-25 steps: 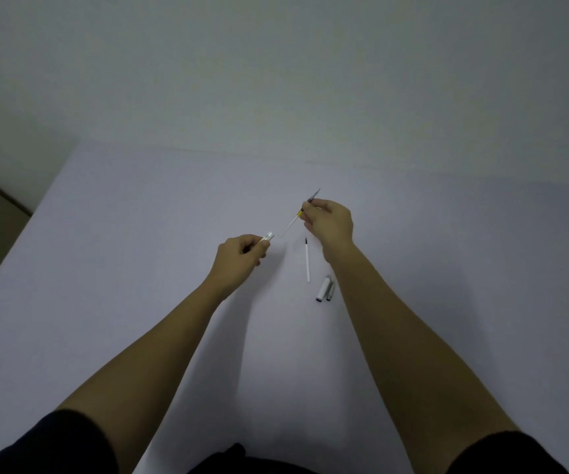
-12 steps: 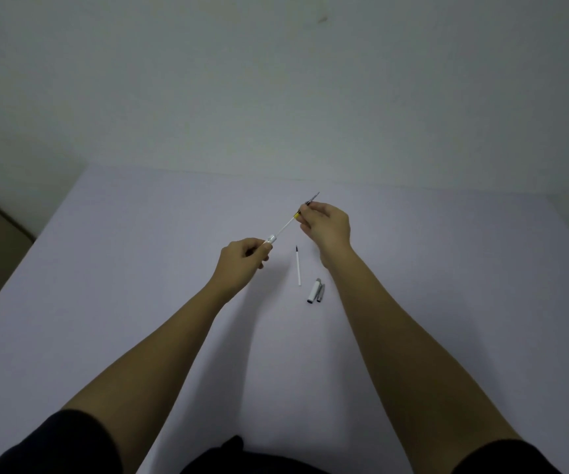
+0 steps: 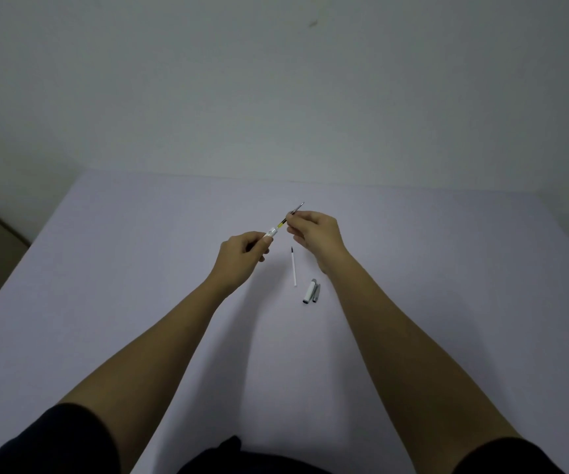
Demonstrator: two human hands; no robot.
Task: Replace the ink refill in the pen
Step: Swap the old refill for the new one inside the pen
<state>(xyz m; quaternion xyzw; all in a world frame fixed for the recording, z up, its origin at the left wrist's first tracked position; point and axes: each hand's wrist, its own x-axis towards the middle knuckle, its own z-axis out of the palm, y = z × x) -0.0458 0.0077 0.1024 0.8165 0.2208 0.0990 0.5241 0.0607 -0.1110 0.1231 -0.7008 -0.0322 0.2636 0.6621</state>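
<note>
Spare refill (image 3: pixel 293 267) on table (image 3: pixel 105 268) between both hands, pen cap (image 3: pixel 310 291) just right of it

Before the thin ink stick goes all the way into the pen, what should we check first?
1. Left hand grips pen barrel: ok.
2. Right hand pinches refill: ok.
3. Refill lined up with the barrel's opening: ok.
4. Refill fully seated: not ok, much of it sticks out.
5. Other refill lies on the table, clear of both hands: ok.
6. Pen cap within reach: ok.

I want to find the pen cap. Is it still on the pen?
No, the pen cap lies on the table beside the right hand's forearm.
</note>
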